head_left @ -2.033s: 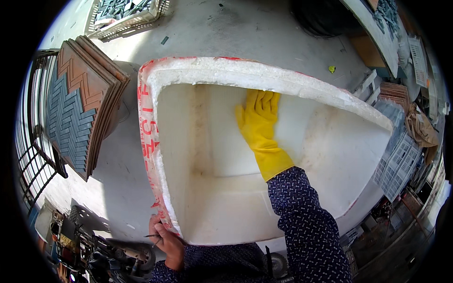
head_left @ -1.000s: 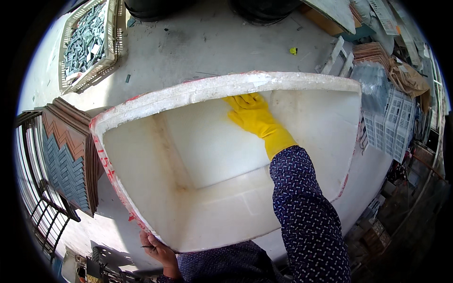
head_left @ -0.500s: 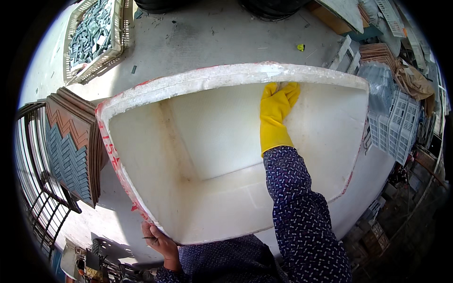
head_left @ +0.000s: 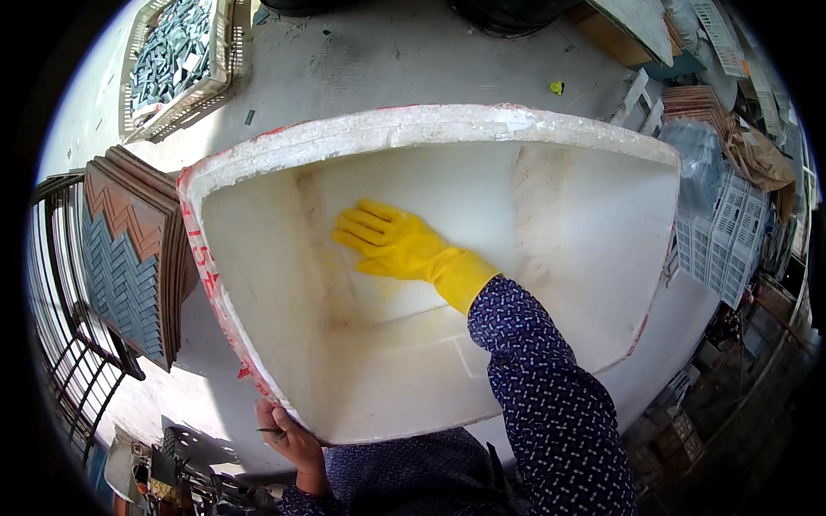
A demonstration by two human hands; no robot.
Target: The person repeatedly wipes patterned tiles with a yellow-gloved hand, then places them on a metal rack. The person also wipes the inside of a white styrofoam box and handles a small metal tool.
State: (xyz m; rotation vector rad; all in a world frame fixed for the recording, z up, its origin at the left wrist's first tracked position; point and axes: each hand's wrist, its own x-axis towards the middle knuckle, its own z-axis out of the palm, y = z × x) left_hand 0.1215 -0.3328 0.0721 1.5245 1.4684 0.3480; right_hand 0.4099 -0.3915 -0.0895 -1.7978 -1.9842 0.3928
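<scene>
Two hands on one white foam box [head_left: 551, 138]: gloved right hand [head_left: 391, 243] pressed flat and spread against its inner back wall, left of centre; bare left hand [head_left: 288, 440] clamped on its near lower rim. Box tipped open toward the wearer, long axis left-right, filling mid-view beside stacked patterned tiles [head_left: 129, 258]. Left fingertips hidden under the rim; anything under the right palm indiscernible.

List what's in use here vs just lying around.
In use: white foam box; right hand in a yellow glove, flat on the inner wall; bare left hand holding the near rim.

Lying about: stack of patterned tiles; crate of dark pieces; white plastic crates.
</scene>
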